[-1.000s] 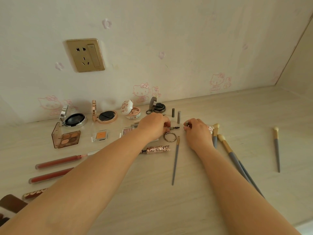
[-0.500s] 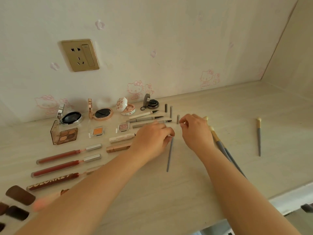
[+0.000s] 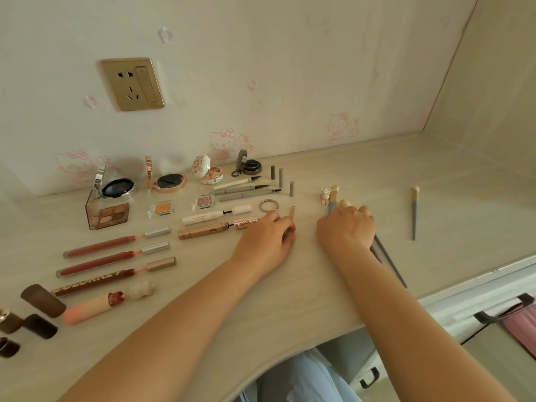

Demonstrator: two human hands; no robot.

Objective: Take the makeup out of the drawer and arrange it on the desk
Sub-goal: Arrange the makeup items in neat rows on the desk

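While the left hand (image 3: 268, 237) pinches one brush (image 3: 292, 213) and the right (image 3: 346, 227) lies curled over others (image 3: 388, 262), a nudge might roll them off the desk (image 3: 290, 300).

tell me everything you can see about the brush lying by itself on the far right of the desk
The lone brush is a slim makeup brush with a long grey-blue handle that tapers to a thin end and a short pale yellow head. It lies flat on the light wood-look desk, almost straight, head toward the wall and thin end toward the desk's front edge. Nothing touches it: it sits apart, beyond the right hand, which rests on the other brushes.
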